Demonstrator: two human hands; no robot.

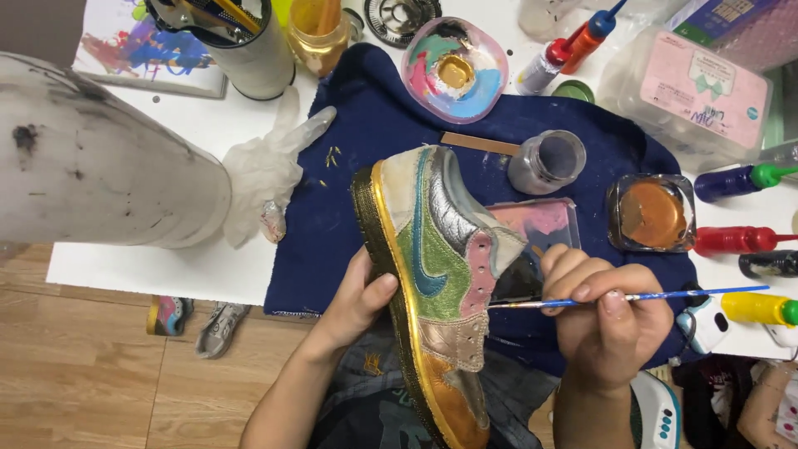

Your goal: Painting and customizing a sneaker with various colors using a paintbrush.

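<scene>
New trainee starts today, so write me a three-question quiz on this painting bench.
1. True or false: the left hand holds the shoe by its sole.
2. What does the right hand hold? A) a bottle B) a brush C) a glove
3. What colour is the cloth under the work?

Key:
1. True. The left hand's grip is on the gold sole edge.
2. B. The brush has a blue handle, and its tip points at the shoe's side.
3. Dark blue. It lies on the white table, with the palette on its far edge.
</scene>
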